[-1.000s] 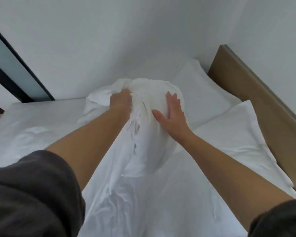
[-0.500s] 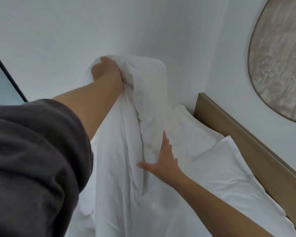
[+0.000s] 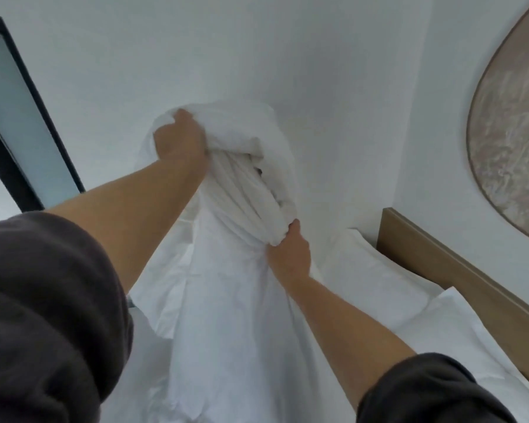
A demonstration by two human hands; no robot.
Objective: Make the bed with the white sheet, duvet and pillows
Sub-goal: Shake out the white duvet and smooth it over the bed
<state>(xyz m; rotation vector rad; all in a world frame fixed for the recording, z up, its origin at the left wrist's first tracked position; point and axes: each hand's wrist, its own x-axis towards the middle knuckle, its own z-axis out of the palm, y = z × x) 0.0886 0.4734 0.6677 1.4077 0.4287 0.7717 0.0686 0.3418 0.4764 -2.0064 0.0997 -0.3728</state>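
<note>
Your left hand (image 3: pixel 177 141) clenches the bunched white fabric duvet (image 3: pixel 235 270) high; right hand (image 3: pixel 289 254) pinches it lower, length hanging straight down between them

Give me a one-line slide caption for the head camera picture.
Both hands, left hand high and right hand lower, lift a bunched white duvet above the bed beside two pillows.

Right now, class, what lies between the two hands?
Head view: a bunched stretch of the white duvet, gripped above by the left hand and below by the right hand.
</note>
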